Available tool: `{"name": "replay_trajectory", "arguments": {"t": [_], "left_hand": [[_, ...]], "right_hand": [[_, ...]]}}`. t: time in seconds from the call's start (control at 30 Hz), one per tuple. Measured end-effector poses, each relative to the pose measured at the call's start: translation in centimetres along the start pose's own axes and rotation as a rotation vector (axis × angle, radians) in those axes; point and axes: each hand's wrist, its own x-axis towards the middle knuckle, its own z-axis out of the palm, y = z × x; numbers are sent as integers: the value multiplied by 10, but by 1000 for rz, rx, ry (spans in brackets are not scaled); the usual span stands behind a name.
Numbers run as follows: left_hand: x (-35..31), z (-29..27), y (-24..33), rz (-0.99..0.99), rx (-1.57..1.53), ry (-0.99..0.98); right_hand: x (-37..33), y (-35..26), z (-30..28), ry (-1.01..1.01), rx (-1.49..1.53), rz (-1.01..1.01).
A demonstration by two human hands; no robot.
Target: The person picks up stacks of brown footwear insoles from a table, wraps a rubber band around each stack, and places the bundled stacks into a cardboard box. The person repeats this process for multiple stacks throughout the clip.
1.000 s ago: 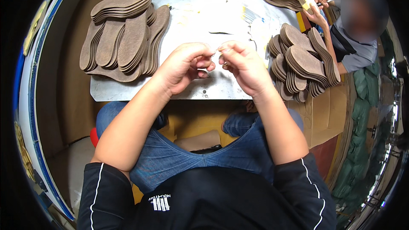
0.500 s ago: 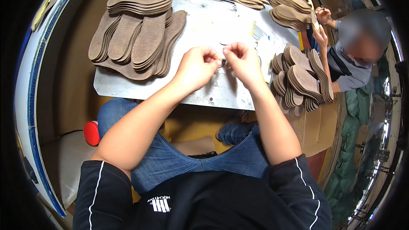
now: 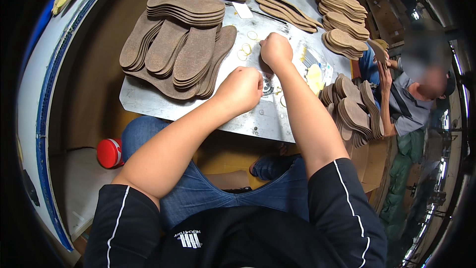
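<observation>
Right hand (image 3: 275,49) was fisted, knuckles up, over the metal table (image 3: 148,100) just beside loose rubber bands (image 3: 246,49); whatever it gripped was hidden. Left hand (image 3: 241,89) was curled shut nearer, contents unclear. Fanned brown insoles (image 3: 183,54) lay left of both; a co-worker (image 3: 406,99) sat far right.

Fingertips of both hands curled under, hidden; any held item unseen.

The single head view looks steeply down from close above the left hand (image 3: 241,89) and right hand (image 3: 275,51), facing the tabletop (image 3: 277,119) ahead.
</observation>
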Motion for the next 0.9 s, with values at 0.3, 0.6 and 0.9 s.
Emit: {"name": "replay_trajectory", "arguments": {"t": [0.3, 0.6, 0.9], "left_hand": [[-3, 12, -5, 182, 49, 175], [-8, 13, 22, -52, -689, -37], [-7, 10, 32, -300, -875, -218]], "right_hand": [[-77, 62, -43, -122, 889, 29], [-187, 78, -81, -205, 1310, 56], [-188, 81, -78, -151, 1355, -43]]}}
